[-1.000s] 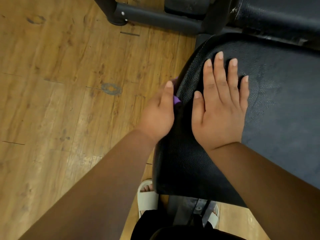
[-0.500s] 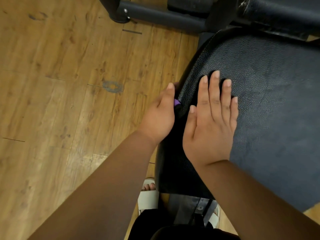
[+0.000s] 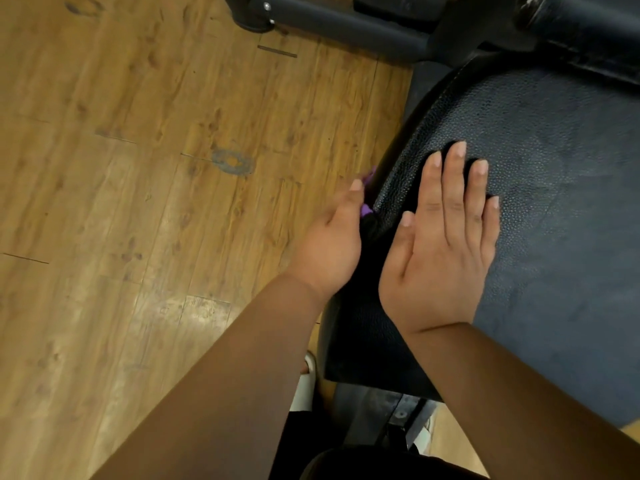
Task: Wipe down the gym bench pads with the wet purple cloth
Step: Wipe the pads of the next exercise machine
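Note:
A black textured bench pad (image 3: pixel 540 140) fills the right side of the head view. My right hand (image 3: pixel 446 244) lies flat on its top, fingers straight and pointing away from me. My left hand (image 3: pixel 332 244) is against the pad's left side wall, holding the purple cloth (image 3: pixel 367 206) between palm and pad. Only small purple bits of the cloth show by my thumb and above my fingertips; the rest is hidden behind the hand.
Wood-pattern floor (image 3: pixel 138 202) spreads to the left. A dark metal frame bar (image 3: pixel 346 26) crosses the top, with another black pad (image 3: pixel 588 32) at the top right. My foot in a white sandal (image 3: pixel 304 386) stands below the pad, beside the bench's metal base (image 3: pixel 391 410).
My right hand has slid back toward me across the pad's top. My left hand has stayed against the pad's side with the cloth, shifting only slightly.

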Demonstrator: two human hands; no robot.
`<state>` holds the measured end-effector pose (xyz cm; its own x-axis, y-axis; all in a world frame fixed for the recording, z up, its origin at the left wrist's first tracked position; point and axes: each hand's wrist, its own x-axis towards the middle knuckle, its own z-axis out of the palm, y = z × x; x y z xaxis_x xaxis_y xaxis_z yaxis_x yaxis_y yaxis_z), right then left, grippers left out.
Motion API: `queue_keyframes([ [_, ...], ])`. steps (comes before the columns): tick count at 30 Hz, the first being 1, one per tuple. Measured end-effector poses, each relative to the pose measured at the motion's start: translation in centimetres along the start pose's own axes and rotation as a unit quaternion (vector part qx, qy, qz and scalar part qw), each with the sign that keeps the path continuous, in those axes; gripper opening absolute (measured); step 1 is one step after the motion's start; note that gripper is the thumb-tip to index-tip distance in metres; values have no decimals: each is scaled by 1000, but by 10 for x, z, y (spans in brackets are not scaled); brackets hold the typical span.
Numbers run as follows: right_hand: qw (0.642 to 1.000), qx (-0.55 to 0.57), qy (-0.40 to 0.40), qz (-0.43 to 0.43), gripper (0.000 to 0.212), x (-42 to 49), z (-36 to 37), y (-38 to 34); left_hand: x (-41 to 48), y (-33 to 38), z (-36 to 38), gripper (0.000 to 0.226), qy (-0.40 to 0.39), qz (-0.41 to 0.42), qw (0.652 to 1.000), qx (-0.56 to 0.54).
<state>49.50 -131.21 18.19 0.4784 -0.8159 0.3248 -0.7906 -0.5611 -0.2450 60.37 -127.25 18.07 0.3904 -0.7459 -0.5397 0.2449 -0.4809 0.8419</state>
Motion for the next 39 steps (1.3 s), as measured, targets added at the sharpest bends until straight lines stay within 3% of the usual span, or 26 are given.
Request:
queue_keyframes([
  [4, 1000, 1, 0, 0, 55, 0, 1, -1, -13, -11, 3, 46, 15, 64, 998, 24],
  [8, 1000, 2, 1, 0, 55, -1, 0, -1, 0, 2, 4, 35, 53, -19, 998, -24],
  [12, 1000, 6, 3, -2, 55, -1, 1, 0, -22, -6, 16, 44, 70, 156, 985, 12],
  [14, 1000, 9, 4, -1, 55, -1, 1, 0, -28, -15, 16, 45, 70, 181, 981, 24],
  [16, 1000, 7, 5, -3, 55, -1, 1, 0, -19, -16, 11, 46, 61, 154, 986, 26],
  [20, 1000, 8, 8, -7, 54, -2, 0, 0, 0, -7, 3, 31, 45, 25, 999, -11],
  [26, 1000, 20, 9, -7, 53, -2, -2, 0, -37, -37, 6, 49, 49, 137, 989, 17],
  [32, 999, 26, 1, -24, 52, -9, -7, 5, -28, -28, 2, 42, 63, 83, 994, 28],
  [39, 998, 39, -34, -22, 54, -25, -8, 4, -20, -35, 7, 50, 46, 156, 987, 0],
])
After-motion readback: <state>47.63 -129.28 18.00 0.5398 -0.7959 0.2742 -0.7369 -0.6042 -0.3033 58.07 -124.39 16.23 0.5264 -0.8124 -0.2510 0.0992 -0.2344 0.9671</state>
